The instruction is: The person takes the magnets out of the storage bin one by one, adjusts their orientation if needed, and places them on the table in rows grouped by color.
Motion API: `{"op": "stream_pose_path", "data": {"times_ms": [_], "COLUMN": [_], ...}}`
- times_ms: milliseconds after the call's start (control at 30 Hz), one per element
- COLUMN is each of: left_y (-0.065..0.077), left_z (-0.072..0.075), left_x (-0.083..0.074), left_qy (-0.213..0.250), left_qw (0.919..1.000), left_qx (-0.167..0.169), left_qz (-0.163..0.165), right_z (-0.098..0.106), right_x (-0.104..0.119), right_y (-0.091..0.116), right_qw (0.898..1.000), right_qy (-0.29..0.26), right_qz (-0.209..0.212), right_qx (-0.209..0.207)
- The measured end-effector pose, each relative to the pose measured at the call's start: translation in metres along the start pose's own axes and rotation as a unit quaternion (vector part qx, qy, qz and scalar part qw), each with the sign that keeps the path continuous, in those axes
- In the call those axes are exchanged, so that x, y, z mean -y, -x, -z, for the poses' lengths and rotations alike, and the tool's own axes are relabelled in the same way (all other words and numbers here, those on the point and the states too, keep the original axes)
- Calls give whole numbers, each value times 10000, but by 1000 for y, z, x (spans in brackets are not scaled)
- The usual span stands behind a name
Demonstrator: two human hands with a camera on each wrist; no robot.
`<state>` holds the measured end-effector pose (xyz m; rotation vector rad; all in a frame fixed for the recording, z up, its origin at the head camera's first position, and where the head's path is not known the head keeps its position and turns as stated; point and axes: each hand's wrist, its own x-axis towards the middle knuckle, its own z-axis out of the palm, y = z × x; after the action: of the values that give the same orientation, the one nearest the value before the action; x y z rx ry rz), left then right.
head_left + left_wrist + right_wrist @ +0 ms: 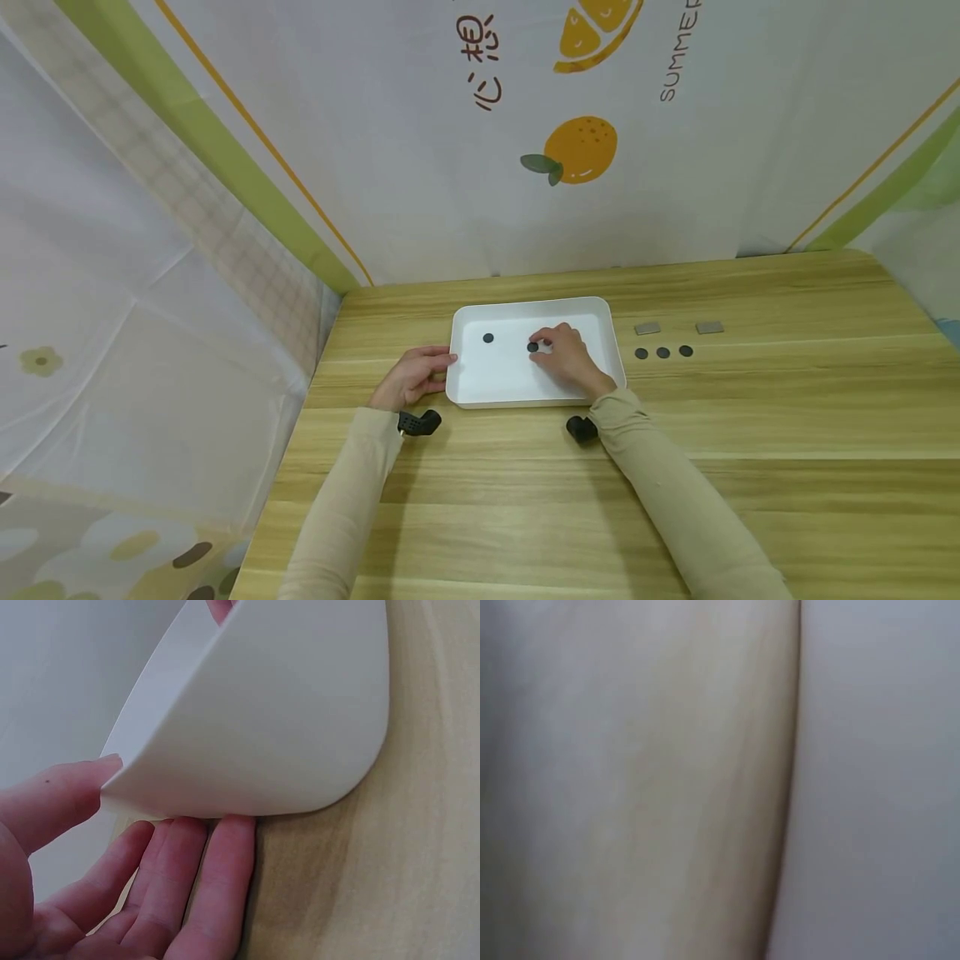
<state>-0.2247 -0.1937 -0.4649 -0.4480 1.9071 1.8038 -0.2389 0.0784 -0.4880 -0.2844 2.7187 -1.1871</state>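
Note:
A white rectangular tray (pixel 480 379) lies on the wooden table. My left hand (pixel 415 372) holds its left end; in the left wrist view the thumb (pixel 71 791) hooks over the rim and several fingertips meet the lower edge of the wall. Over the tray's floor, my right hand (pixel 566 360) pinches a small dark round disc (pixel 532 347) between thumb and forefinger. Another dark disc (pixel 488 338) lies in the left half of the tray. The right wrist view catches only blurred table and the tray's white wall (pixel 870 787), with the hand hidden.
Right of the tray, three dark discs (pixel 663 353) sit in a row on the table (pixel 787 400). Just behind them lie two grey rectangular pieces, one nearer the tray (pixel 647 328). A printed cloth (pixel 420 208) hangs along the table's back edge.

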Motion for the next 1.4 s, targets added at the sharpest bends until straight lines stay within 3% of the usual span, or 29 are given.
{"op": "stream_pose_path", "data": {"times_ms": [433, 1400], "left_y": [1, -3], "left_z": [1, 2], "left_x": [1, 2], "left_qy": [-50, 13], "left_qw": [9999, 10000], "left_qx": [66, 26], "left_qz": [-77, -43], "right_z": [0, 1], "right_x": [-3, 1], "right_y": [0, 2], "right_qw": [9994, 9985], "right_qy": [-155, -73], "right_qz": [245, -122], "right_qx": [-190, -521]}}
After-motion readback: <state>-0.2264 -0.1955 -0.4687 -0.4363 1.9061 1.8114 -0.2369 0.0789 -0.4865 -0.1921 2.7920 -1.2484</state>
